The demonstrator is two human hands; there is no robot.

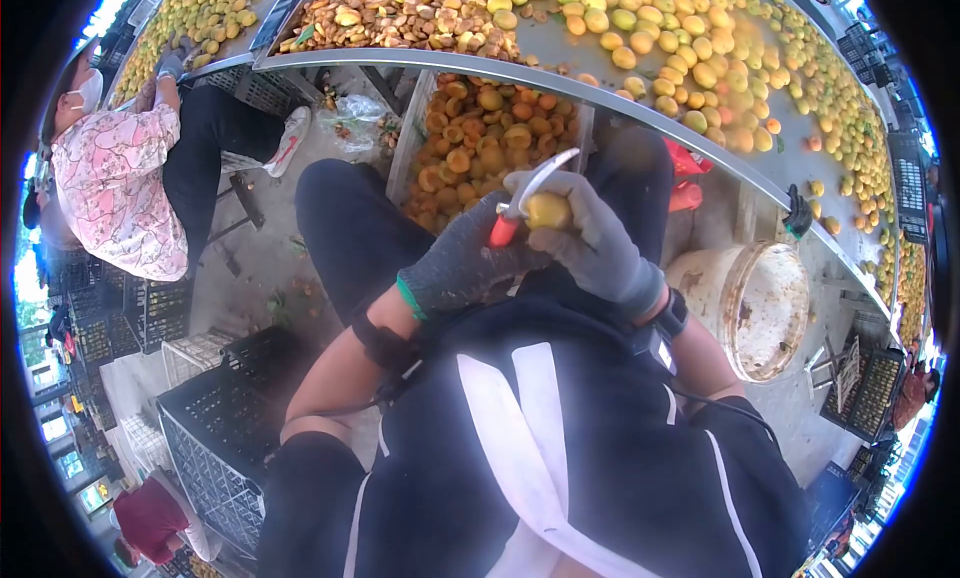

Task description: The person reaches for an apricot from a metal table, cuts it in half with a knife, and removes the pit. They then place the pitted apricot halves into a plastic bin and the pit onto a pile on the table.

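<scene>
My left hand [460, 258], in a dark grey glove with a green cuff, is closed round the red handle of a curved knife [540, 178]. Its pale blade points up and to the right, beside an apricot [548, 211]. That yellow-green apricot sits in the closed fingers of my right hand [597, 240], which wears a lighter grey glove. Both hands are close together above my lap. Just beyond them, between my knees, is a crate [408, 138] filled with apricot halves [480, 148].
A metal-edged table [740, 183] curves across the front, bearing whole apricots [700, 68] and a heap of brown pits [410, 23]. A stained white bucket [770, 308] is on the right. Black crates [215, 428] stand at left, near a seated person in a pink patterned shirt [115, 183].
</scene>
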